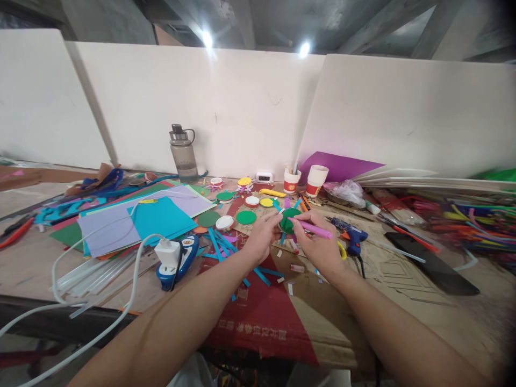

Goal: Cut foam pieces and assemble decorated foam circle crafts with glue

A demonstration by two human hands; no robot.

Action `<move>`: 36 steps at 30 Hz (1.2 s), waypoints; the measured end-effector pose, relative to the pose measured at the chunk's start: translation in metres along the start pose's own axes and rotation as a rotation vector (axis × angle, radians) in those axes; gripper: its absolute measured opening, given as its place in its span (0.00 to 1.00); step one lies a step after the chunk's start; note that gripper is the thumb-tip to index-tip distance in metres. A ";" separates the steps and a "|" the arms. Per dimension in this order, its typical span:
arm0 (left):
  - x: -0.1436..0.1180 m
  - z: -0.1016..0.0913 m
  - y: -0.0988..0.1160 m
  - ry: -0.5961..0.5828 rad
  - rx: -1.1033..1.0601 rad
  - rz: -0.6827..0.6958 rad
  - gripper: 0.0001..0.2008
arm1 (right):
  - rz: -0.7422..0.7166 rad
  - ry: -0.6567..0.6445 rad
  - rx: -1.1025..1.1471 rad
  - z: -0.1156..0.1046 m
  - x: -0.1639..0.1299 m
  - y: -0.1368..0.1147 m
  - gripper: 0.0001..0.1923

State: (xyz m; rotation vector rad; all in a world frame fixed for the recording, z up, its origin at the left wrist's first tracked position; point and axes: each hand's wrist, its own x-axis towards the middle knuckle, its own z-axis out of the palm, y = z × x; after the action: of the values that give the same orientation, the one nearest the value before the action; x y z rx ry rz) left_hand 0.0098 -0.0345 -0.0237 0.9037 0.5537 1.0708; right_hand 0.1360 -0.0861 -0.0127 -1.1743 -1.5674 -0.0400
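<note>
Two hands: left hand (264, 234) closed on the near-left rim of a dark green disc (291, 221); right hand (318, 244) gripping a pink pen (316, 230) like a writing tool.
Pen tip: at the disc's face; touching or just above, cannot tell.
Pen axis: slanted, tip end left and a bit away from the person, blunt end right and nearer; pen lies low, more flat than upright.
Disc: between the hands, over the middle of the table; round, so no long axis; green face up towards the person, exact tilt unclear.
Good technique: likely best to pin the rim firmly with the left, keep those fingertips off the pen's path, turn the disc rather than twist the wrist, press lightly.
Blue strips: some (262, 275) spread on the cardboard (278, 333) below the left hand.
Glue gun: blue, just right of the right hand (355, 242).
Bright green disc: flat, left of the left hand (246, 217).
Farther back: paper cups (317, 180), small clock (264, 176), bottle (183, 156).
</note>
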 end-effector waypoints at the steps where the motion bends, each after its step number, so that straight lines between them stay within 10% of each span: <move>1: 0.000 0.000 0.000 -0.002 0.002 0.001 0.16 | 0.001 -0.002 -0.002 0.000 0.000 0.000 0.04; 36: -0.002 0.001 0.001 -0.036 0.047 -0.017 0.14 | -0.020 0.035 -0.010 -0.004 0.002 0.007 0.04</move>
State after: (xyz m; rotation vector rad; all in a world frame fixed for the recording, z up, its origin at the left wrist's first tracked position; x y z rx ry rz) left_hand 0.0096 -0.0362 -0.0227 0.9561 0.5576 1.0272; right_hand 0.1439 -0.0839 -0.0128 -1.1599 -1.5501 -0.0816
